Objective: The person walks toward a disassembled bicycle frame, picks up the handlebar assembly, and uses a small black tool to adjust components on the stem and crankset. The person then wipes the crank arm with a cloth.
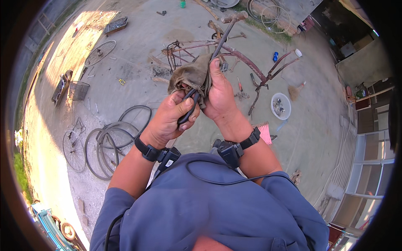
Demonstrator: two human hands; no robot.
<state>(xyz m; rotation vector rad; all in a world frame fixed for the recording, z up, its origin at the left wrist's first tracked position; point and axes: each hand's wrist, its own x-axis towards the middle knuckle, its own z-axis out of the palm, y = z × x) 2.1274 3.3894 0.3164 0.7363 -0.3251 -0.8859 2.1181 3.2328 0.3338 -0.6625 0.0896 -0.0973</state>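
Hands grip tight: left hand (169,119) clasps black handlebar grip (189,106), right hand (217,92) presses rag (190,75), apparently wiping; next, steady rubbing.

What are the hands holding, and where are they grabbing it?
The left hand grips the dark lower end of a long bicycle part. The right hand presses a dirty rag around it higher up.

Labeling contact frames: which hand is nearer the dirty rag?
Right. The right hand grips the dirty rag, thumb pressed up over it. The left hand sits just below, closed on the black handlebar grip, reaching only the rag's lower edge.
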